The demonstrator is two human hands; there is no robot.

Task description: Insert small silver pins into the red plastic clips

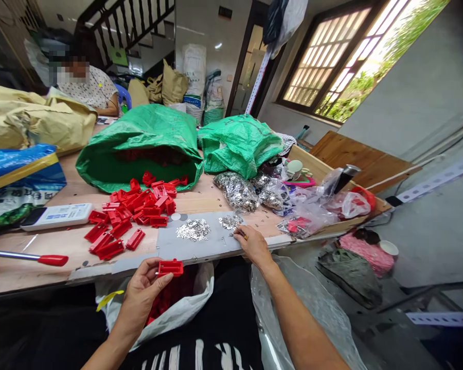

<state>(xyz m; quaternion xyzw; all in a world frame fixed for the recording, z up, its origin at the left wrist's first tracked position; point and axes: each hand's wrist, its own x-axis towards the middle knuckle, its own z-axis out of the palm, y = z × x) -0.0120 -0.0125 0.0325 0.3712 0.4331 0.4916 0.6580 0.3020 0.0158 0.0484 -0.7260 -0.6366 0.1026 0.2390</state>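
My left hand (146,285) is closed on a red plastic case (170,267), a small rectangular housing with an open recess, held just off the table's front edge. My right hand (253,246) is pinched at the edge of a small pile of metal pieces (230,221). Something small, dark and yellowish shows at its fingertips, too small to name. Left of that lies a larger heap of flat silvery metal pieces (193,230) on a grey sheet (170,242). More red cases (139,205) are heaped on the table, spilling from a green woven sack (146,139).
Below the edge, a white sack (193,308) holds red pieces. Clear bags of metal parts (237,191) lie by a wooden tray (345,226). A red-handled lever (52,260) and a white scale (57,216) are at left. Another person (87,85) sits across the table.
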